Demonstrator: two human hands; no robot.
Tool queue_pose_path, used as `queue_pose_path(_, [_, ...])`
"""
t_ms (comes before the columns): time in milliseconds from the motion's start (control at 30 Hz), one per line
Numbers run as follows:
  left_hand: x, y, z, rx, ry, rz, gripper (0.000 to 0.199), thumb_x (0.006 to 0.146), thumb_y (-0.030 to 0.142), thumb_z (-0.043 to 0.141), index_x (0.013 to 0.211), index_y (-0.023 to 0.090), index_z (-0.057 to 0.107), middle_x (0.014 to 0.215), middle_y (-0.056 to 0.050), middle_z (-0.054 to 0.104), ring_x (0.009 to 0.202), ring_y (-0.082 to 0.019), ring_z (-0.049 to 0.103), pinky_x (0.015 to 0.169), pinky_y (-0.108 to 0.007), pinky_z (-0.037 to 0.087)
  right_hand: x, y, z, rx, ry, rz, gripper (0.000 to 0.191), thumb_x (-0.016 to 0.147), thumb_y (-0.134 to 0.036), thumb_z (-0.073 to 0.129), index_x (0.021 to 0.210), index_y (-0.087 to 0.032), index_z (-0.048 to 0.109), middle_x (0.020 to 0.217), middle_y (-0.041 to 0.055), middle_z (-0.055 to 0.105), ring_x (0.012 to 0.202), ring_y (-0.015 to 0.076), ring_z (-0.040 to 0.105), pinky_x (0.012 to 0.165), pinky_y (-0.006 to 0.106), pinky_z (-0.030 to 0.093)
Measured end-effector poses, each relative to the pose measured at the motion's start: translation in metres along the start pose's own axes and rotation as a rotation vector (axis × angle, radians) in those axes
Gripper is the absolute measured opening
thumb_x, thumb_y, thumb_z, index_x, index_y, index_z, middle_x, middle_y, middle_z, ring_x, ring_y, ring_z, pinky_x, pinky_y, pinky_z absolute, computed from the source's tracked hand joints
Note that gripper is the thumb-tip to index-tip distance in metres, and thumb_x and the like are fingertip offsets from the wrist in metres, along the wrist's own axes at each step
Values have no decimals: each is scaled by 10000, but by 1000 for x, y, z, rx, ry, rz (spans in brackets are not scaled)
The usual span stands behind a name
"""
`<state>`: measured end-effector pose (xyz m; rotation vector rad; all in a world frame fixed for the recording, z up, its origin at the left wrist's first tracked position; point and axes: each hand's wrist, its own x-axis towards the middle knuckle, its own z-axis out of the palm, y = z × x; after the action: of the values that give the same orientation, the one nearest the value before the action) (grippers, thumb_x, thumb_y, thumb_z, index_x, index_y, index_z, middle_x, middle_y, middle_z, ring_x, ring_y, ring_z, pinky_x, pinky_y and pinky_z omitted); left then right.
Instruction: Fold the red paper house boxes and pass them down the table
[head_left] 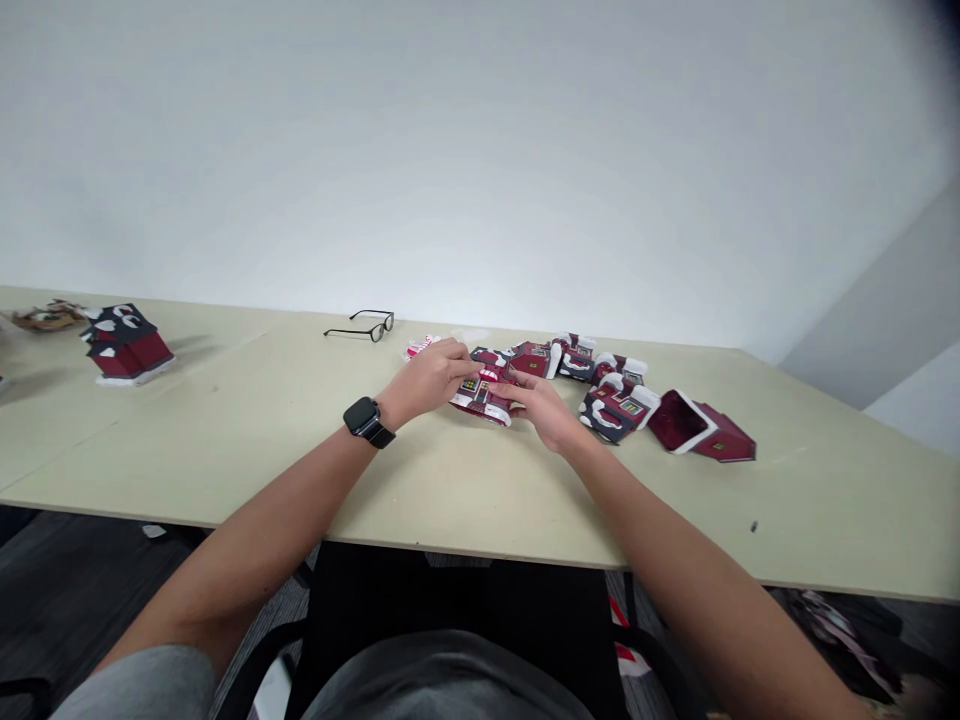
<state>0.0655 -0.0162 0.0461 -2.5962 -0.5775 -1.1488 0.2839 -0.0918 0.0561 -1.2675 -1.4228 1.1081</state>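
Observation:
Between my two hands is a small paper house (pixel 484 398) with dark red walls, yellow windows and white snow-like trim. From the left and above, my left hand (pixel 435 378) grips it with bent fingers; a black watch (pixel 368 422) is on that wrist. My right hand (pixel 541 408) holds the house's right side, thumb and fingers closed against it. The fingers partly cover the house, and its far side is hidden. Just behind my left hand lies a red and white piece (pixel 420 347), partly covered.
Several red paper houses (pixel 615 408) lie to the right, one on its side with an open end (pixel 701 428). Black glasses (pixel 371 326) rest near the wall. A finished-looking house (pixel 127 345) stands far left beside a brown item (pixel 49 315). The table's front edge (pixel 480 552) is close to my body.

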Motion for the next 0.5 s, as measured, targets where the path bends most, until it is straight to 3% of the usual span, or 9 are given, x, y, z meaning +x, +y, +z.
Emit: queue_pose_path(500, [2,1,0,81,47,39,341,1024,112,462,1036,194,792,908,-64,672,824,-128,560,773,-271,446,-1,-4,1,-41,6,-5,589,749,-553,829,1211,-200,734,1236,77,723,977,166,639,782,257,495])
